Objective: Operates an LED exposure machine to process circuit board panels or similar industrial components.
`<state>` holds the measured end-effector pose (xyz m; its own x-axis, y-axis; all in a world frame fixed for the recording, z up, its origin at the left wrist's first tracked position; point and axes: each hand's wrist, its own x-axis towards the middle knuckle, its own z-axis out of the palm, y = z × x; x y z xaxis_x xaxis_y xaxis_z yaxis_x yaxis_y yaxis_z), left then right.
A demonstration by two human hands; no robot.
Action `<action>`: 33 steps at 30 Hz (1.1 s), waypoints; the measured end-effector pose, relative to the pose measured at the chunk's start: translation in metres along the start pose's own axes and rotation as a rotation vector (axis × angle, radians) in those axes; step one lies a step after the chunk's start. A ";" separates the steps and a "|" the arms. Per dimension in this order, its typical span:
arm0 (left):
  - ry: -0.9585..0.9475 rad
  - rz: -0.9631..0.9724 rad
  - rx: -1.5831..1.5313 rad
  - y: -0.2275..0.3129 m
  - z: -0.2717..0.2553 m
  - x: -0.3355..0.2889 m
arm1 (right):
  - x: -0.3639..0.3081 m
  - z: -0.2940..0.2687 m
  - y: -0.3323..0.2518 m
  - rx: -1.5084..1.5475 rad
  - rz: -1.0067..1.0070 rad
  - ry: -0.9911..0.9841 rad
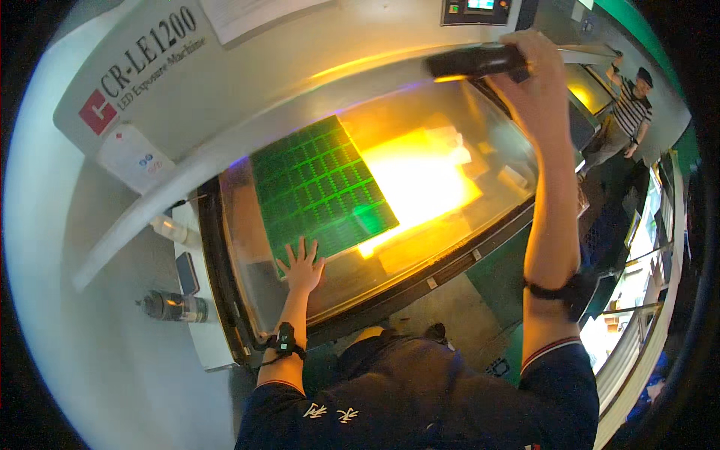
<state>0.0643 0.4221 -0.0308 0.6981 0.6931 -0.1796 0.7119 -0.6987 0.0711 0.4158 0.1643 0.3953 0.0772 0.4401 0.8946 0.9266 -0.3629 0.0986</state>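
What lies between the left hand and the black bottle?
In the head view: a dark bed frame and, nearer the left hand, glossy bed surface.

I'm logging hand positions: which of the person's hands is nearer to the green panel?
Left. The left hand is spread at the near-left corner of the green panel; the right hand is raised, gripping the black handle, apart from the panel.

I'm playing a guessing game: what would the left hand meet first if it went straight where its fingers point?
First the green panel: the left hand would cross it, then perhaps meet the pale curved rim beyond, though depth is unclear.
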 end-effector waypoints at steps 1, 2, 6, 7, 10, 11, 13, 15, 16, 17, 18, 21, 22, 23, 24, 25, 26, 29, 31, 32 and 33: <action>0.004 0.008 0.007 0.002 -0.001 0.000 | -0.006 -0.005 -0.010 0.011 0.007 0.002; 0.005 0.000 -0.001 0.003 -0.001 0.000 | -0.013 -0.009 -0.015 0.024 0.012 0.005; 0.043 -0.009 0.018 -0.002 0.002 -0.007 | -0.067 -0.023 -0.031 0.019 0.082 -0.074; 0.049 -0.013 0.018 -0.001 0.002 -0.011 | -0.081 -0.030 -0.037 0.060 0.105 -0.090; 0.247 0.009 0.003 0.022 -0.003 -0.026 | -0.135 -0.047 -0.051 0.052 0.142 -0.085; 0.018 -0.020 -0.219 0.046 -0.022 -0.037 | -0.161 -0.050 -0.049 0.042 0.183 -0.155; -0.315 -0.069 -0.381 0.079 -0.044 -0.066 | -0.193 -0.060 -0.053 0.052 0.208 -0.219; -0.363 0.014 -0.432 0.092 -0.005 -0.093 | -0.210 -0.071 -0.063 0.058 0.239 -0.544; -0.298 0.105 -0.537 0.096 0.029 -0.100 | -0.219 -0.070 -0.067 0.069 0.218 -0.541; -0.315 0.281 -0.665 0.126 0.003 -0.115 | -0.240 -0.069 -0.065 0.065 0.240 -0.717; -0.324 0.452 -0.794 0.155 -0.031 -0.134 | -0.259 -0.068 -0.064 0.066 0.257 -0.890; -0.326 0.941 -0.969 0.186 0.004 -0.138 | -0.324 -0.039 -0.074 -0.052 0.137 -1.336; -0.718 1.015 -0.816 0.196 -0.018 -0.132 | -0.355 -0.030 -0.078 -0.042 0.124 -1.396; -1.094 1.068 -0.636 0.206 -0.035 -0.125 | -0.390 -0.016 -0.080 -0.048 0.124 -1.437; -1.081 1.072 -0.650 0.207 -0.033 -0.112 | -0.416 -0.006 -0.077 -0.054 0.114 -1.474; -0.859 1.051 -0.722 0.197 -0.025 -0.090 | -0.429 -0.002 -0.075 -0.058 0.085 -1.469; -0.642 1.022 -0.780 0.186 -0.026 -0.071 | -0.440 0.001 -0.073 -0.002 0.104 -1.484; -0.008 0.454 -0.690 0.123 -0.014 -0.002 | -0.440 0.012 -0.079 0.082 0.121 -1.544; 0.133 0.032 -0.160 0.079 0.013 0.028 | -0.437 0.019 -0.080 0.097 0.102 -1.602; 0.112 0.044 -0.158 0.087 0.016 0.027 | -0.440 0.019 -0.080 0.083 0.126 -1.627; 0.103 -0.102 -0.138 0.097 0.013 0.024 | -0.445 0.017 -0.078 0.070 0.154 -1.654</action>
<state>0.1493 0.3692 -0.0407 0.6213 0.7782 -0.0921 0.7778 -0.5982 0.1930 0.3155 0.0109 -0.0175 0.4022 0.7610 -0.5090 0.8840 -0.4675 -0.0004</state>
